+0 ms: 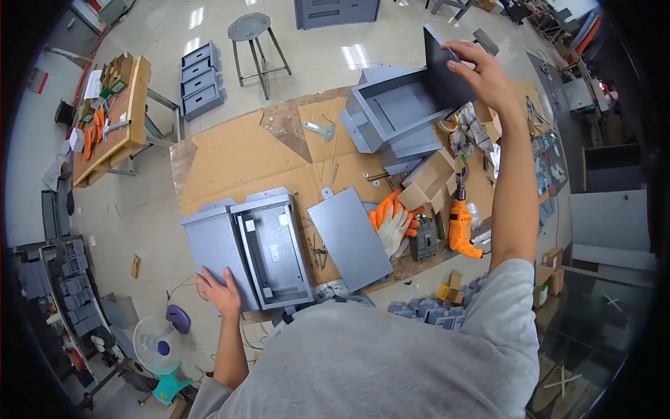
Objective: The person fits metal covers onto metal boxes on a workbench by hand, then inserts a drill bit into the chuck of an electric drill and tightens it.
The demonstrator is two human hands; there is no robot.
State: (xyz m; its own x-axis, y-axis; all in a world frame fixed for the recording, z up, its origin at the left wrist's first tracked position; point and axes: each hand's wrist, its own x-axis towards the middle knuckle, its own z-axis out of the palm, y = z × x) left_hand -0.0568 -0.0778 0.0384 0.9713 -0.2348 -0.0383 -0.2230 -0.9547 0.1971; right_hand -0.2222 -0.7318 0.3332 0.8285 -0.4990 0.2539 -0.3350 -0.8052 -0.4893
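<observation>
Under the left hand [222, 293] lies, apparently, a door [215, 244].

Grey stool [249, 28] on glossy floor [314, 64]

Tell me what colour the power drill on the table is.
The drill is mostly orange, best seen in the head view.

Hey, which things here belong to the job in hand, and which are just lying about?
Seemingly in the job:
grey cover, under the left hand
open grey box beside it
dark panel, gripped by the right hand
far grey box, beside that panel

Seemingly just lying about:
orange drill
work gloves
stool
fan
</observation>
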